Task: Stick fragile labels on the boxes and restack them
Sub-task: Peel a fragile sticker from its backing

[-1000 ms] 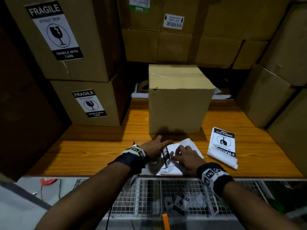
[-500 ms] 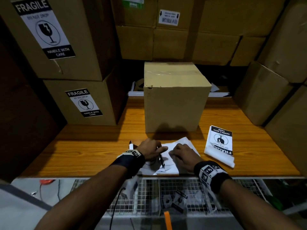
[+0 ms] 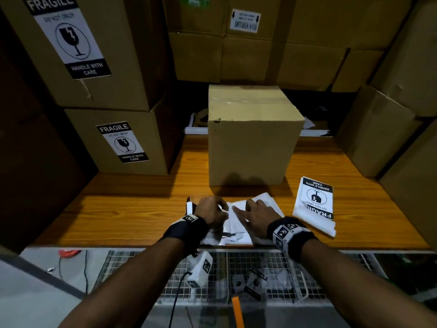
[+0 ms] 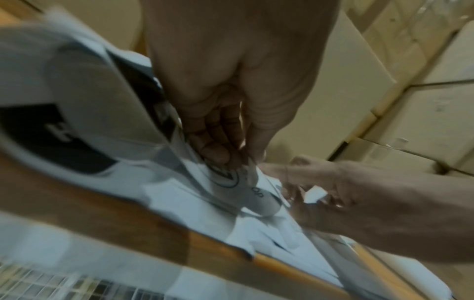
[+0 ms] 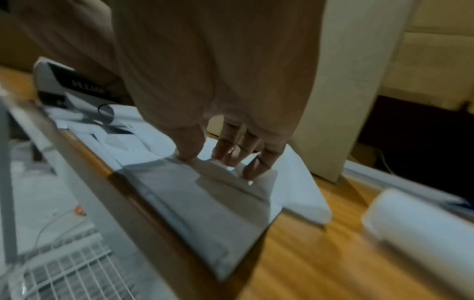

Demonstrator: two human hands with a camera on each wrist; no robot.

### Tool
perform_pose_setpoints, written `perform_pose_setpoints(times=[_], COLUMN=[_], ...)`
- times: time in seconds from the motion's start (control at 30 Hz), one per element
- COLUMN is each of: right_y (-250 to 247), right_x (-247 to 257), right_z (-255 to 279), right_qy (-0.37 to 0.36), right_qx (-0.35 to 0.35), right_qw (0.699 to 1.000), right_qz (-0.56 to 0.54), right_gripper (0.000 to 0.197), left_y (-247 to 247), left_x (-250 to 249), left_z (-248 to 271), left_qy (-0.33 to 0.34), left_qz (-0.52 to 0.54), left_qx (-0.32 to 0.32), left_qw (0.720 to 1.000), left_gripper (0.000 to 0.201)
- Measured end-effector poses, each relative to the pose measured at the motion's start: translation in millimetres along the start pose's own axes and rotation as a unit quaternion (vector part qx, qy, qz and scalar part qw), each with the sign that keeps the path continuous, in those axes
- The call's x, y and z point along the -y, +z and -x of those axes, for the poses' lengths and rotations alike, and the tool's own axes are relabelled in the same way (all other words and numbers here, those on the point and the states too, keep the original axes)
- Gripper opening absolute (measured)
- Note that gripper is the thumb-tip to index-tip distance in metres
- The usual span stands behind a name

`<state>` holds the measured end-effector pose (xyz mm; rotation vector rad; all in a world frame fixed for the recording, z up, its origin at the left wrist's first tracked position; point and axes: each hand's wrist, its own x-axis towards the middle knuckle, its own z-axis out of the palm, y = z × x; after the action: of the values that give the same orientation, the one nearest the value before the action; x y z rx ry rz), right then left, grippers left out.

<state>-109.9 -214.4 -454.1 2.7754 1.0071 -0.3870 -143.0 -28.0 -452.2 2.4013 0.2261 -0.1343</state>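
A plain cardboard box (image 3: 250, 143) stands on the wooden table (image 3: 132, 209), just behind my hands. My left hand (image 3: 221, 208) pinches a curled fragile label (image 4: 225, 178) between thumb and fingers (image 4: 215, 152); one end of the label (image 3: 189, 205) sticks out to the left of the hand. My right hand (image 3: 250, 207) pinches a corner of the white backing sheet (image 5: 256, 192) lying on a loose pile of white sheets (image 3: 236, 227). A small stack of fragile labels (image 3: 315, 202) lies to the right.
Two labelled boxes (image 3: 123, 143) are stacked at the left. Unlabelled boxes (image 3: 383, 129) line the right side and the back. A wire basket (image 3: 236, 275) below the table's front edge holds discarded label pieces.
The label strip that stood up between my hands a second ago is now folded into my left hand. My hands have drawn a little apart.
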Motion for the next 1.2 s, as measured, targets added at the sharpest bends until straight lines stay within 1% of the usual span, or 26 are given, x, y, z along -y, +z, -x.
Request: perform_pose_setpoints(times=[0.13, 0.27, 0.33, 0.43, 0.53, 0.6, 0.7, 0.87, 1.0, 1.07, 1.13, 1.2], right_y=[-10, -13, -16, -19, -18, -20, -23, -22, -22, -22, -21, -21], right_x=[2, 4, 6, 6, 4, 4, 4, 6, 8, 8, 8, 8], right_z=[0, 3, 4, 3, 2, 2, 3, 4, 4, 4, 4, 4], right_qy=[-0.008, 0.0, 0.002, -0.004, -0.009, -0.008, -0.007, -0.009, -0.007, -0.007, -0.008, -0.004], right_qx=[0.044, 0.062, 0.071, 0.08, 0.089, 0.096, 0.106, 0.102, 0.101, 0.099, 0.099, 0.1], right_qw=[0.998, 0.997, 0.996, 0.995, 0.994, 0.993, 0.992, 0.992, 0.992, 0.992, 0.991, 0.991], right_qz=[0.041, 0.054, 0.056, 0.06, 0.064, 0.062, 0.063, 0.068, 0.077, 0.083, 0.089, 0.09], right_gripper=[0.066, 0.066, 0.066, 0.064, 0.064, 0.064, 0.064, 0.063, 0.064, 0.064, 0.064, 0.064], left_y=[-1, -6, -10, -21, -33, -41, -59, -74, -82, -94, -113, -133], left_x=[8, 2, 2, 8, 12, 18, 32, 49, 54, 60, 71, 81], left_z=[8, 10, 12, 15, 24, 28, 38, 52, 56, 59, 63, 72], left_qy=[-0.022, -0.004, -0.007, -0.021, -0.019, -0.014, -0.017, -0.015, -0.02, -0.028, -0.034, -0.042], left_qz=[0.035, 0.013, 0.001, -0.001, 0.011, 0.018, 0.046, 0.12, 0.149, 0.172, 0.189, 0.213], left_qx=[-0.013, -0.025, -0.023, -0.037, -0.039, -0.057, -0.075, -0.072, -0.062, -0.057, -0.067, -0.07], left_qw=[0.999, 1.0, 1.0, 0.999, 0.999, 0.998, 0.996, 0.99, 0.987, 0.983, 0.979, 0.974], left_gripper=[0.016, 0.018, 0.02, 0.017, 0.013, 0.01, 0.008, 0.009, 0.008, 0.005, 0.002, 0.004])
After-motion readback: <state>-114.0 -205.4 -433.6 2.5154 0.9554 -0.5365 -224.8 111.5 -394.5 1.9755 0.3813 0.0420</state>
